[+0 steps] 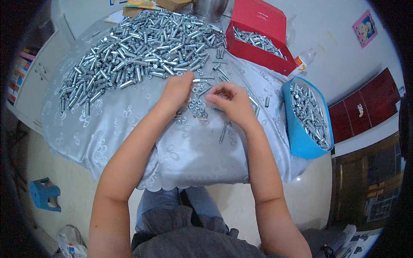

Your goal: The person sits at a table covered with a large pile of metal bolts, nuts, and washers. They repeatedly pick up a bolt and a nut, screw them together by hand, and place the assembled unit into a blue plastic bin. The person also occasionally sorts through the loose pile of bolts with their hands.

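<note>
My left hand (177, 91) is closed over the table, its fingertips at one end of a silver bolt (204, 78) that points right. Just right of it, my right hand (233, 102) has its thumb and fingers curled together; what is between them, if anything, is too small to make out. Another bolt (205, 91) lies close to those fingertips. Loose silver nuts (198, 107) are grouped on the cloth between my hands. Beyond them spreads a big heap of short metal cylinders (146, 47). A few bolts (223, 132) lie near my right wrist.
A shiny silver tablecloth (193, 159) covers the table. An open red box (258, 56) of metal pieces stands at the far right, beside a clear plastic bottle (304, 59). A blue bin (297, 137) of metal pieces stands at the right edge. A blue stool (45, 194) is on the floor.
</note>
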`<state>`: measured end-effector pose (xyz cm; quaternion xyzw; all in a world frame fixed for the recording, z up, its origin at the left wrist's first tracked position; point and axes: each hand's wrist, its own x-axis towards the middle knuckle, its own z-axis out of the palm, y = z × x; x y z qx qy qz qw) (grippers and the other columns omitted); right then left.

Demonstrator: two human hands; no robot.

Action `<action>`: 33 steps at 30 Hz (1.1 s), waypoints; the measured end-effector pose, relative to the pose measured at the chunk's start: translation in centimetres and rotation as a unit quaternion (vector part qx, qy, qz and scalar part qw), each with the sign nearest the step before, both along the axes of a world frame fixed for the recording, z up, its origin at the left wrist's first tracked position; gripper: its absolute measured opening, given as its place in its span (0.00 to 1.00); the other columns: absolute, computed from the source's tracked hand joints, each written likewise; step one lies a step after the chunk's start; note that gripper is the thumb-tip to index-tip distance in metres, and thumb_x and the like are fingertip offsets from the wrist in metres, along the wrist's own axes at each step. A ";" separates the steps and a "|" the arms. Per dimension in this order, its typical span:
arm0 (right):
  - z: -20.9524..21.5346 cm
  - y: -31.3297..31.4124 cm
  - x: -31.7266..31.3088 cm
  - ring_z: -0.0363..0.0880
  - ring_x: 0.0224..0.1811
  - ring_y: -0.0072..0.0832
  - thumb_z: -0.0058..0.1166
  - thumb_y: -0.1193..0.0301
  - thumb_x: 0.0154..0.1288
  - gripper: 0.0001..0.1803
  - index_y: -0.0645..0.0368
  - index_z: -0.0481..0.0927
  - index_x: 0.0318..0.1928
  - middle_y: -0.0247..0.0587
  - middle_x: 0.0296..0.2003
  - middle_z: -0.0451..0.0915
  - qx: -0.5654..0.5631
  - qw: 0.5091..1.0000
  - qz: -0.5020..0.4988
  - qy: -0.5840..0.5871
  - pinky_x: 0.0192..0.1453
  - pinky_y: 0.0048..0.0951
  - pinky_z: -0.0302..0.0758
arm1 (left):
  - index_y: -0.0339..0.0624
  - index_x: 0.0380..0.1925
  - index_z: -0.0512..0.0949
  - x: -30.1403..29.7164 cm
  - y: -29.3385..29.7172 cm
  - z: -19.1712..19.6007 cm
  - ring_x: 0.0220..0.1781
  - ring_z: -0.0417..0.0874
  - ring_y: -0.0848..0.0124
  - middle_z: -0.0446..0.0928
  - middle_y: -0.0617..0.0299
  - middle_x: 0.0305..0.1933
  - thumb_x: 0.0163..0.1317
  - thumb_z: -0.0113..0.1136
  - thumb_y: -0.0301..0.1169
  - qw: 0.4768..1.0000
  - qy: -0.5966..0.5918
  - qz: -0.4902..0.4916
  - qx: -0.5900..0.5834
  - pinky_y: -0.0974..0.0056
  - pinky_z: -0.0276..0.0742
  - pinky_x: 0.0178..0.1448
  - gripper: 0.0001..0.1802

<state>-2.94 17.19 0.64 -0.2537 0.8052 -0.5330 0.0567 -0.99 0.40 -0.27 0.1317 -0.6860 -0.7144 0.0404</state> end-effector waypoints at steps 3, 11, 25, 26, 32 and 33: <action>-0.4 -0.4 -0.1 0.72 0.23 0.17 0.63 0.70 0.50 0.11 0.63 0.78 0.32 0.33 0.26 0.78 -0.181 0.977 0.017 -0.113 0.29 0.17 0.68 | 0.45 0.09 0.66 0.4 0.8 -0.6 0.10 0.60 0.75 0.61 0.66 0.09 0.56 0.45 0.45 0.999 0.026 -0.045 -0.001 0.67 0.55 0.16 0.22; 0.2 0.5 -0.4 0.71 0.25 0.16 0.61 0.73 0.52 0.12 0.62 0.76 0.37 0.32 0.26 0.77 -0.215 0.952 0.030 -0.217 0.28 0.16 0.67 | 0.46 0.11 0.66 0.5 0.4 -0.8 0.12 0.60 0.76 0.63 0.67 0.10 0.59 0.42 0.44 0.994 0.072 -0.078 -0.027 0.68 0.54 0.17 0.21; 0.5 -0.5 0.8 0.72 0.28 0.14 0.59 0.72 0.55 0.09 0.62 0.79 0.36 0.31 0.28 0.78 -0.224 0.973 -0.022 -0.048 0.31 0.15 0.67 | 0.48 0.11 0.58 0.9 0.7 0.1 0.12 0.53 0.79 0.54 0.71 0.11 0.60 0.41 0.38 0.985 0.023 -0.137 0.107 0.70 0.51 0.18 0.18; 0.4 -0.7 0.9 0.72 0.28 0.15 0.59 0.72 0.55 0.08 0.62 0.80 0.35 0.32 0.28 0.78 -0.223 0.974 -0.027 -0.033 0.31 0.16 0.67 | 0.48 0.11 0.58 0.8 0.6 0.0 0.12 0.52 0.79 0.53 0.71 0.11 0.60 0.41 0.38 0.979 0.020 -0.153 0.132 0.70 0.51 0.18 0.18; -0.1 -0.9 1.1 0.72 0.28 0.17 0.58 0.74 0.54 0.07 0.62 0.81 0.34 0.33 0.27 0.78 -0.173 0.981 -0.056 0.070 0.31 0.19 0.67 | 0.48 0.12 0.57 0.6 0.0 -0.1 0.14 0.52 0.79 0.50 0.72 0.12 0.62 0.43 0.44 0.947 0.020 -0.228 0.224 0.70 0.51 0.20 0.22; 0.0 -0.9 1.2 0.72 0.28 0.18 0.58 0.74 0.54 0.07 0.62 0.81 0.34 0.33 0.27 0.78 -0.155 0.980 -0.067 0.107 0.31 0.20 0.67 | 0.48 0.12 0.58 0.8 0.5 0.2 0.14 0.53 0.79 0.52 0.72 0.12 0.62 0.44 0.46 0.949 0.012 -0.219 0.226 0.71 0.52 0.20 0.23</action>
